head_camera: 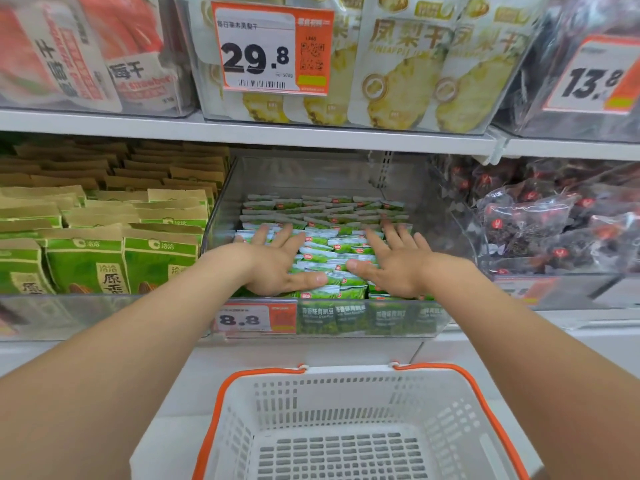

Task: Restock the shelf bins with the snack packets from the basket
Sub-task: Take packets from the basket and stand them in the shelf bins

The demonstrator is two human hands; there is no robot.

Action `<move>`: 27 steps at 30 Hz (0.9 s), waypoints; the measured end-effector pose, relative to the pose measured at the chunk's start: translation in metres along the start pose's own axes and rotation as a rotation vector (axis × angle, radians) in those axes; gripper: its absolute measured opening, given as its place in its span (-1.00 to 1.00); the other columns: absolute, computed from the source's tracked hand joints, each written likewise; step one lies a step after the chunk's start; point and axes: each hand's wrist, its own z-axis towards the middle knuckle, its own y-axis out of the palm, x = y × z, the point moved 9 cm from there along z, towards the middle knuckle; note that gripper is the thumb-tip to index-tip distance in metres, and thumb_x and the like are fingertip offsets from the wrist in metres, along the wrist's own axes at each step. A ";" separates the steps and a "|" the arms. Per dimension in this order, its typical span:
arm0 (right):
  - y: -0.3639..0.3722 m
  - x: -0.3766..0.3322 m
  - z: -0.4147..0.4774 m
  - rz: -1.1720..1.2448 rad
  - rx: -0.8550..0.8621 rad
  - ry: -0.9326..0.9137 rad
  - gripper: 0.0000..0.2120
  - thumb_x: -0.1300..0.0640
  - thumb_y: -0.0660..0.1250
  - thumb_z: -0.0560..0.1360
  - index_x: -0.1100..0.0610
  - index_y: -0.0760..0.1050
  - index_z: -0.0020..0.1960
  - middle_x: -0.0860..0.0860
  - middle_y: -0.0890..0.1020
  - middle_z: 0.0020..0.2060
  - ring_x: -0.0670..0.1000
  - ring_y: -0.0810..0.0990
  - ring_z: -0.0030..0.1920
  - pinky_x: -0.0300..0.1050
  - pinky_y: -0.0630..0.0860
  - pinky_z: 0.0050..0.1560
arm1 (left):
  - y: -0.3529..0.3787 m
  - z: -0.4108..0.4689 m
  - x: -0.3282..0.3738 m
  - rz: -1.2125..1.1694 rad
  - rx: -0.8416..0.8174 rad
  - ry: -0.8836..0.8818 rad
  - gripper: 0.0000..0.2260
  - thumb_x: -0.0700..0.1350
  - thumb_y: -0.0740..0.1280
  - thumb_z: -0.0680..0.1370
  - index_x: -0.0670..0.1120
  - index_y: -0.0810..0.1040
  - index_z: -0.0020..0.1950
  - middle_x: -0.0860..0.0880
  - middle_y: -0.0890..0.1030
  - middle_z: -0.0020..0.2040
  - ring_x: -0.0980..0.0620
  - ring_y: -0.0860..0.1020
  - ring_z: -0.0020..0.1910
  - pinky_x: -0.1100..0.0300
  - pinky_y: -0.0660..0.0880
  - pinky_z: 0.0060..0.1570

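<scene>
A white shop shelf (242, 133) crosses the frame, with clear bins standing above and below its board. In the upper left, one bin holds red and white strawberry packets (86, 53). Under the board, at the middle left, green and brown seed packets (86, 261) stand upright in rows.

The left hand (277, 261) reaches into the middle bin (221, 209) and lies palm down on the snack packets (329, 244). Its fingers are straight and spread apart, and they grip nothing. These small green and white packets fill the floor of this bin in flat, overlapping rows, in the centre of the frame. On the front of the bin an orange price tag (242, 318) reads 8.8. Above it, on the upper bin, a larger tag (270, 46) reads 29.8.

At the bottom centre stands the white basket (346, 393) with orange handles, below the bin, and its perforated floor is in plain view.

The right hand (394, 265) lies flat on the same packets, just beside the left one. Its fingers are also straight and apart, and the two thumbs point toward each other.

In the upper right of centre stand pineapple packets (408, 74). At the middle right, a bin holds dark transparent bags (536, 216). In the upper right corner a tag (595, 81) reads 13.8.
</scene>
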 end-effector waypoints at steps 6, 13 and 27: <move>-0.047 -0.002 -0.044 0.243 0.114 -0.234 -0.14 -0.44 0.29 0.45 -0.01 0.30 0.61 0.06 0.31 0.59 0.09 0.25 0.58 0.01 0.26 0.53 | -0.024 -0.014 0.009 -0.140 0.152 0.112 0.10 0.52 0.31 0.35 0.05 -0.03 0.72 0.00 0.02 0.72 -0.13 0.03 0.68 -0.14 0.11 0.63; -0.051 -0.010 -0.053 0.068 0.251 -0.315 -0.72 -0.07 0.67 0.34 0.08 0.72 -0.11 -0.14 0.62 -0.30 -0.13 0.54 -0.29 -0.15 0.47 -0.18 | -0.027 -0.014 0.010 -0.101 0.306 0.054 -0.09 0.30 0.60 0.32 0.12 0.30 0.57 -0.05 0.37 0.53 -0.19 0.29 0.51 -0.14 0.36 0.43; -0.076 -0.012 -0.091 0.250 0.422 -0.351 -0.81 -0.12 0.55 0.48 -0.01 0.74 -0.17 -0.13 0.71 -0.32 -0.18 0.65 -0.25 -0.16 0.61 -0.10 | -0.055 -0.055 0.040 -0.277 0.473 0.257 -0.63 0.33 0.55 0.38 0.05 0.67 -0.13 0.07 0.67 -0.13 0.06 0.60 -0.12 0.08 0.53 -0.09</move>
